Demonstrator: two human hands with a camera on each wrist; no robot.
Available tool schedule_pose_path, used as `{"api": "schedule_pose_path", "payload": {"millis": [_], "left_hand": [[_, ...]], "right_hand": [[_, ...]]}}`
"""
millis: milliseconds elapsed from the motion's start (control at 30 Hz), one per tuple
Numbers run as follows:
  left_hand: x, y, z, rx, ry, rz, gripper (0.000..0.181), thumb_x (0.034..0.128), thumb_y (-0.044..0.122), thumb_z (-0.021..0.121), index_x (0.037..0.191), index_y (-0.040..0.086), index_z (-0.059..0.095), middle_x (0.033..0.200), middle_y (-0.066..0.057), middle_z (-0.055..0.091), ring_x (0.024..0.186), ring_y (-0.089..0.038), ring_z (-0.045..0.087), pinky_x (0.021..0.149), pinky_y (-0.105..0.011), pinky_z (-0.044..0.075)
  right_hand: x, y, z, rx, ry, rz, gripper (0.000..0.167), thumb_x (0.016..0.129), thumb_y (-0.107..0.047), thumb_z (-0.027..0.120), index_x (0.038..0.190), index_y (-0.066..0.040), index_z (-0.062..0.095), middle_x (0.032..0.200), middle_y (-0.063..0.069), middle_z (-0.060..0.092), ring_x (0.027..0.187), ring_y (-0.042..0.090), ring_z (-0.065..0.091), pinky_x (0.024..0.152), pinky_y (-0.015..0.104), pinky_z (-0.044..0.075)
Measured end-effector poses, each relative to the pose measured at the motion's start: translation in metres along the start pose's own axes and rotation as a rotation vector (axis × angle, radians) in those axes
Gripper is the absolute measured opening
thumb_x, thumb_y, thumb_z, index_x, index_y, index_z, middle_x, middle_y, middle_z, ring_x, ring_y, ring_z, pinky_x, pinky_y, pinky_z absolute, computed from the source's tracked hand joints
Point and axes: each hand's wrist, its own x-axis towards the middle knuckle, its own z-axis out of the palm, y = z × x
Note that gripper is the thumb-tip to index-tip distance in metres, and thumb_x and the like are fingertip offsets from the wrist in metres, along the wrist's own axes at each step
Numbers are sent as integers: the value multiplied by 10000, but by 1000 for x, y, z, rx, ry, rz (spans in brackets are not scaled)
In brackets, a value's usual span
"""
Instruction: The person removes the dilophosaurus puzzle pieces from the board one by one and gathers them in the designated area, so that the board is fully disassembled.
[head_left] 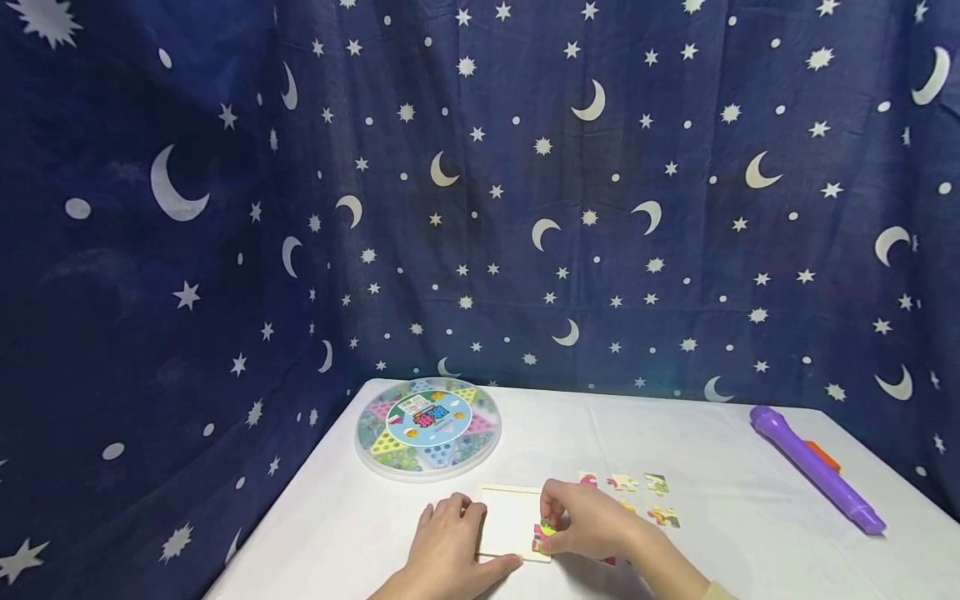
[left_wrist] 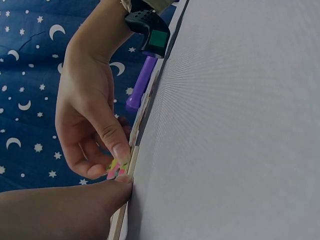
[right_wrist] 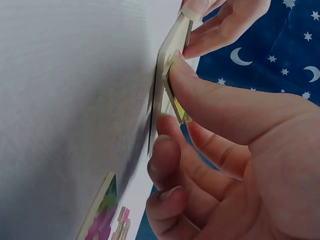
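Note:
A small pink and yellow-green jigsaw piece (head_left: pixel 543 535) is pinched between the thumb and fingers of my right hand (head_left: pixel 592 521), over the right side of a pale puzzle frame (head_left: pixel 504 523). My left hand (head_left: pixel 452 546) holds that frame at its left and front edges, the thumb along the near rim. In the right wrist view the piece (right_wrist: pixel 176 97) shows edge-on, tilted against the frame (right_wrist: pixel 165 55). Several loose jigsaw pieces (head_left: pixel 657 483) lie on the table to the right, some partly hidden behind my right hand.
A round Chinese checkers box (head_left: pixel 427 429) with a clear lid lies at the back left of the white table (head_left: pixel 555 417). Toward the right edge lies a purple stick-shaped toy (head_left: pixel 817 471) with an orange object (head_left: pixel 823 456) beside it. A star-patterned curtain (head_left: pixel 525 208) hangs behind.

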Motion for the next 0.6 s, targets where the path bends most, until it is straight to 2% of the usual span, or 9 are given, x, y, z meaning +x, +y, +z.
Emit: {"api": "schedule_pose_path", "payload": {"millis": [200,367,600], "left_hand": [[0,2,2,2,14,18,837,769,811,666,1123,53,698,1037,-82,595,964,-292,572,913,-665,446],[0,2,3,15,23,14,845,771,818,656,1134,56,696,1046,-77,590,970,-283,568,918,-649,444],[-1,0,1,1,11,5,875,776,821,648,1167,39,694,1059,-90,595,975,-291,568,927,-655,440]], "right_hand": [[-6,5,-7,96,-52,-4,328,819,-239,872,967,-193,583,808,-126,641,696,63,581,640,298,489],[-10,11,-23,207,-119,2,251,866,-182,828,989,-148,612,786,-57,655,608,95,574,543,258,467],[-16,25,-43,237,-158,33,217,867,-153,815,988,-133,636,723,-28,629,570,86,521,531,235,413]]}}
